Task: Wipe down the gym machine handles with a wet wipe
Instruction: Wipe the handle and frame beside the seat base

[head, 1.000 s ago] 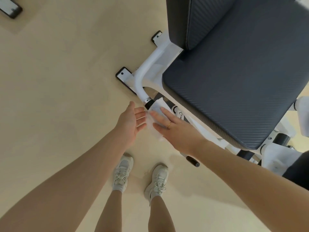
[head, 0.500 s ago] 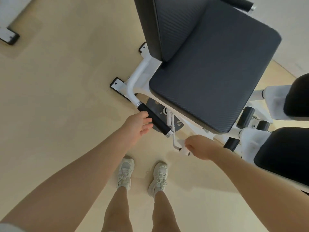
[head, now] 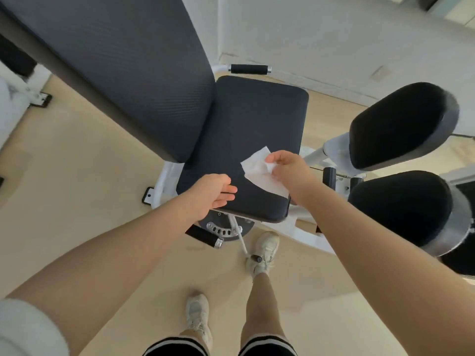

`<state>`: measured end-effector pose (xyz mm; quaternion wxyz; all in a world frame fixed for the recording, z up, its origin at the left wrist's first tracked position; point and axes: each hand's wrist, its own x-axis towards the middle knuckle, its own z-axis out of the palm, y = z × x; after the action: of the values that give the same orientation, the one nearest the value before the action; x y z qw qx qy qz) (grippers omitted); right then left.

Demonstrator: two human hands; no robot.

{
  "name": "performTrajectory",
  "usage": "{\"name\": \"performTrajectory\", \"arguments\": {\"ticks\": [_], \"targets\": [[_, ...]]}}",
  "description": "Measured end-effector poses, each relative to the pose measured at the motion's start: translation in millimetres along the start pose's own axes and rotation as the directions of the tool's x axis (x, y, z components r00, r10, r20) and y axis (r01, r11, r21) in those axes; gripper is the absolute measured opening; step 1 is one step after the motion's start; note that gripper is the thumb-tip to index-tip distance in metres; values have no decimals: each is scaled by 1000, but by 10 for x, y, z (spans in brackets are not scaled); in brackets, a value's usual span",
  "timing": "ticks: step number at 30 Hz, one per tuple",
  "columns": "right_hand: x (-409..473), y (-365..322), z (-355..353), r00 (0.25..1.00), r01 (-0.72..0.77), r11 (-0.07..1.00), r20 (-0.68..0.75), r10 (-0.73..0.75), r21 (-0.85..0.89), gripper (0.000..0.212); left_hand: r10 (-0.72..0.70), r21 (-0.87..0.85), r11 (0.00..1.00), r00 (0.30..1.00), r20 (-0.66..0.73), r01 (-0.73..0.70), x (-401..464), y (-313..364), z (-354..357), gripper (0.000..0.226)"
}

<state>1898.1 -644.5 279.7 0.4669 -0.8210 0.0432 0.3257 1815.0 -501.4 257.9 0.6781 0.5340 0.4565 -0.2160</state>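
My right hand (head: 288, 170) pinches a white wet wipe (head: 262, 173), which hangs unfolded over the dark seat pad (head: 259, 119) of the gym machine. My left hand (head: 213, 191) hovers beside it with straight, relaxed fingers and holds nothing. The near black handle (head: 204, 238) with a chrome end cap sticks out below the seat, under my left wrist. A second black handle (head: 250, 69) lies on the far side of the seat. Neither hand touches a handle.
A large dark backrest (head: 115, 62) rises at the upper left. Two round black leg pads (head: 401, 124) (head: 403, 209) stand to the right on the white frame (head: 308, 235). A chrome adjustment disc (head: 223, 231) and lever sit under the seat. My feet stand on the beige floor (head: 64, 176).
My right hand has risen from the lever below the seat to above the seat pad, with the wipe now spread open. My left hand left the near handle and rose too.
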Motion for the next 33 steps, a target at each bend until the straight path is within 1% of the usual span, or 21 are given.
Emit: {"name": "performTrajectory", "arguments": {"ticks": [3,5,8,12,13,16,18,21,23,25,28,29,30,33], "targets": [[342,-143,-366,998,-66,954,6,67,291,27,26,100,995,1000,-4,-25,262,323,308,30],[664,-224,-628,995,-102,894,27,100,436,16,63,108,992,998,-13,-61,479,604,509,28],[1199,-335,-898,991,-130,820,62,115,557,21,121,138,984,990,-77,-109,842,1058,776,22],[1788,-442,-1010,988,-149,752,59,145,642,14,218,211,960,963,-156,-184,1341,1391,873,23],[1906,-448,-1006,989,-143,757,55,140,638,16,247,246,948,955,-166,-203,1468,1424,856,25],[2318,-425,-945,998,-52,855,43,34,515,35,388,374,876,905,-174,-304,1915,1576,770,27],[2592,-447,-854,1000,10,878,8,-16,478,29,491,450,807,857,-154,-381,2193,1733,712,26],[3005,-496,-694,996,58,876,-93,-15,479,20,603,578,692,787,-131,-433,2635,1990,610,26],[3269,-563,-587,986,79,887,-167,-2,454,23,686,674,584,719,-111,-453,2953,2196,531,28],[3514,-676,-475,973,124,914,-228,-35,387,26,745,740,488,663,-77,-463,3259,2433,453,28],[3773,-807,-294,958,160,945,-274,-80,286,27,744,821,400,668,-32,-407,3621,2771,377,29],[3847,-821,-227,957,163,954,-277,-90,253,27,739,857,362,673,-24,-367,3732,2879,333,28],[3922,-827,-161,955,162,966,-277,-103,201,27,721,898,320,692,-24,-302,3837,2974,265,25],[4151,-908,14,938,209,976,-269,-219,-67,31,570,979,187,820,-44,-77,4043,3189,45,23]]}}
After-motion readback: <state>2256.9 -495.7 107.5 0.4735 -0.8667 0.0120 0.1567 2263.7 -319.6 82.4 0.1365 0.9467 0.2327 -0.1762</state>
